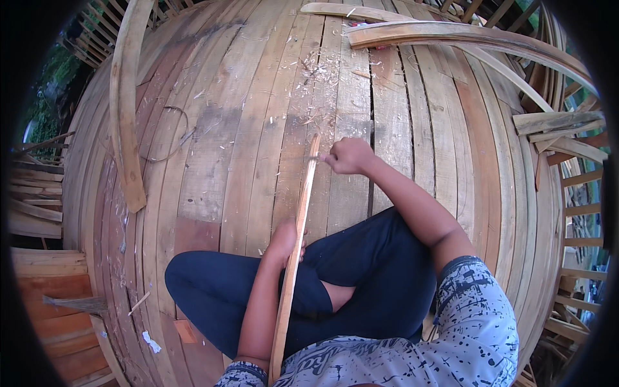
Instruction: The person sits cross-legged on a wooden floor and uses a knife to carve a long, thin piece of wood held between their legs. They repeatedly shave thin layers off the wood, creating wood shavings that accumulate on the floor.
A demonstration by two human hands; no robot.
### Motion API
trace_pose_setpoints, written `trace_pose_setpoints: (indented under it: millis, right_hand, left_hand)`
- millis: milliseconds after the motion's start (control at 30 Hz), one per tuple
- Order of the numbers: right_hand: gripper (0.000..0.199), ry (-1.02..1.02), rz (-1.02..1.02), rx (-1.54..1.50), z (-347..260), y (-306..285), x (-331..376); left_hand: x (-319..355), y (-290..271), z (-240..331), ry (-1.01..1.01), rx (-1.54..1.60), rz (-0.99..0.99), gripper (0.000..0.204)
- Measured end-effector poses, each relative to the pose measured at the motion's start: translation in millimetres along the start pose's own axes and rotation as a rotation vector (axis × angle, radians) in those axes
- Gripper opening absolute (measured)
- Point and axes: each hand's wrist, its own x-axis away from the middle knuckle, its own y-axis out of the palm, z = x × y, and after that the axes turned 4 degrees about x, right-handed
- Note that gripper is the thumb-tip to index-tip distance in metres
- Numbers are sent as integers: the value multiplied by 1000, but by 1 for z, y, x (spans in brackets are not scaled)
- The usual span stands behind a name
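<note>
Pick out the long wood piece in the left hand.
The slim strip slanting up mid-picture: the left hand grips it, whereas the broad plank at upper left and the curved board at upper right touch neither hand.

The wooden strip [293,264] runs lengthwise over the person's crossed legs [387,284], with the left hand [282,244] around its middle and the right hand [348,156] just right of its far end. On the floor [251,97] beyond that end lie shavings [316,71]; well to the strip's left lies a plank [126,129], with a broom [74,304] and a paper scrap [151,342] left of its near half. Beyond the strip and to its right lies a beam [451,33], with timber pieces [561,121] at the strip's far right.
</note>
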Motion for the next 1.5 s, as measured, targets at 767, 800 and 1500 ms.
trace_pose_setpoints:
  millis: [767,800,1500]
  right_hand:
    - [64,85,35,42,18,10,-20]
    - [64,42,46,72,9,4,-23]
    - [64,157,-3,-24,28,5,-36]
  left_hand:
    - [19,13,13,185,-307,155,54]
    - [20,10,12,182,-294,166,54]
    - [13,17,6,193,-289,139,50]
